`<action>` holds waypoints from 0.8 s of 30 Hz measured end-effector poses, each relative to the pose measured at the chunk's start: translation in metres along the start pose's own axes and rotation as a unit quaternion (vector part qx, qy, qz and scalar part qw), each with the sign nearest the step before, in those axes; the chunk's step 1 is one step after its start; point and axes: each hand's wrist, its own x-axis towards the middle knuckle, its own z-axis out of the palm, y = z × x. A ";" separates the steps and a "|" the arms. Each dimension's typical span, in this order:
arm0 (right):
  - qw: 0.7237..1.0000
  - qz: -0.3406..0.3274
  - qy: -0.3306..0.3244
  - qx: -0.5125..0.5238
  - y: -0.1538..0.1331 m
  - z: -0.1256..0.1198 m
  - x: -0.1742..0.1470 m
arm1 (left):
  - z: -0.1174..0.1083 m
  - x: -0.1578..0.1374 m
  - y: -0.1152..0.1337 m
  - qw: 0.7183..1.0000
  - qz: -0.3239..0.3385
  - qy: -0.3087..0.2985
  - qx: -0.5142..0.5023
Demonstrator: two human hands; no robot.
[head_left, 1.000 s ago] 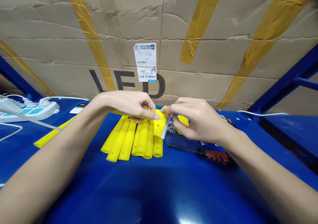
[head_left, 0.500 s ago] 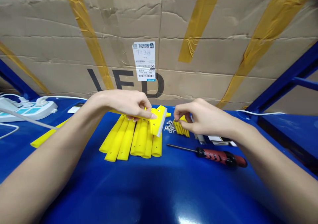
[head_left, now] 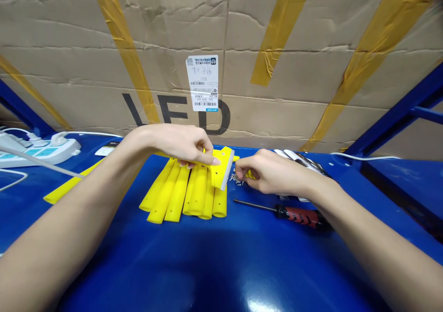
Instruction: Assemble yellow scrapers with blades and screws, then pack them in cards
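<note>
My left hand (head_left: 188,147) grips a yellow scraper head (head_left: 220,166) between thumb and fingers. A pale metal blade edge runs down the head's right side, and small holes show in its face. Beneath that hand several yellow tube handles (head_left: 177,196) lie side by side, a hole near each end. My right hand (head_left: 258,170) is closed, its fingertips down at a pile of small silver screws (head_left: 236,178). Whatever is between those fingertips is hidden. Yellow pieces (head_left: 251,174) are mostly covered by the right hand.
On the blue table (head_left: 194,266), a screwdriver (head_left: 297,215) with a red and black handle lies below my right hand. White and black packets (head_left: 301,159) lie behind my right wrist. At left are a power strip (head_left: 44,153) and cables. A large cardboard box (head_left: 173,35) stands behind.
My right hand has moved left and slightly down, from above the yellow pieces to the screw pile. My left hand keeps its hold on the scraper head, nearly still.
</note>
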 end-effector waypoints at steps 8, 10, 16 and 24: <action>1.000 -0.015 -0.004 0.022 -0.005 -0.001 0.001 | 0.000 0.000 0.002 1.000 0.003 -0.001 0.002; 1.000 -0.008 0.002 0.015 -0.005 -0.002 0.001 | 0.000 0.000 0.002 1.000 0.005 -0.003 0.003; 1.000 -0.007 -0.012 -0.002 -0.005 -0.002 0.001 | 0.000 -0.001 0.002 1.000 0.001 -0.004 0.001; 1.000 -0.010 -0.015 -0.007 -0.005 0.001 0.002 | 0.000 -0.001 0.003 1.000 0.008 -0.004 0.001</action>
